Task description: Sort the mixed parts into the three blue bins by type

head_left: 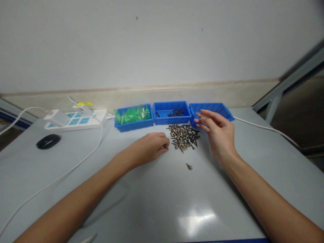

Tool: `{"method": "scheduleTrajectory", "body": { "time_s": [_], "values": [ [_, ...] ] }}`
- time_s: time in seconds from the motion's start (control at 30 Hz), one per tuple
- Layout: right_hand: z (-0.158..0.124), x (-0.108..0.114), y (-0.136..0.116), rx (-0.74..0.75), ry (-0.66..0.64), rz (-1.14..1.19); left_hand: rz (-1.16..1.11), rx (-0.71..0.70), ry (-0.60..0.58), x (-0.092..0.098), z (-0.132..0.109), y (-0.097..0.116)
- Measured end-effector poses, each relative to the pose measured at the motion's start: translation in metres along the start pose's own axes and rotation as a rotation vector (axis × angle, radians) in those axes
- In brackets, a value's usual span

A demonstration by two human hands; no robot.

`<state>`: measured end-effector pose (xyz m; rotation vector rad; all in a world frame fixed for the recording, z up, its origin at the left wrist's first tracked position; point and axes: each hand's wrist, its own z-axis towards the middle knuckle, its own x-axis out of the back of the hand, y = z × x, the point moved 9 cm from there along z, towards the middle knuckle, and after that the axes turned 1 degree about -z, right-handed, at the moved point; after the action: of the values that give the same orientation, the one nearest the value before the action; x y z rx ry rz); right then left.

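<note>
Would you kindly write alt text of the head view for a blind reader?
The left hand pinches a small metal piece beside a pile of screws on a grey table, while the right hand, loosely open, is raised by the rightmost of three blue bins. A power strip and mouse lie to the left.

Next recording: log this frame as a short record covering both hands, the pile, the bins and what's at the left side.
Left hand: pinching a small metal piece, left of the pile
Right hand: fingers parted at the right bin, partly hiding it
Pile: dark screws and shiny metal pieces, mixed
Near side: one stray piece
Left bin: green plastic
Middle bin: dark screws
Left side: black mouse, power strip
</note>
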<state>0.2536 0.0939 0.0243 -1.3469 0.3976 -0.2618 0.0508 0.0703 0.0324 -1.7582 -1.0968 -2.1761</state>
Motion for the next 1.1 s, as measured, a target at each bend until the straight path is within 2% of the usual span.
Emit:
{"method": "scheduleTrajectory", "body": {
  "time_s": [0.23, 0.43, 0.5, 0.73, 1.1],
  "values": [
    [-0.008, -0.02, -0.003, -0.013, -0.204, -0.034, -0.064, 0.021, 0.077, 0.01, 0.002, 0.0],
    [-0.022, -0.044, -0.005, -0.037, -0.467, -0.094, -0.476, 0.108, 0.331, 0.031, -0.002, -0.008],
    [-0.027, -0.05, -0.005, -0.049, -0.541, -0.104, -0.606, 0.161, 0.37, 0.032, -0.003, -0.013],
    [-0.043, -0.063, 0.001, -0.124, -0.748, -0.075, -0.836, 0.281, 0.38, 0.026, -0.004, -0.026],
    [-0.051, -0.067, 0.001, -0.198, -0.829, -0.051, -0.892, 0.259, 0.338, 0.022, -0.001, -0.019]
  ]
}}
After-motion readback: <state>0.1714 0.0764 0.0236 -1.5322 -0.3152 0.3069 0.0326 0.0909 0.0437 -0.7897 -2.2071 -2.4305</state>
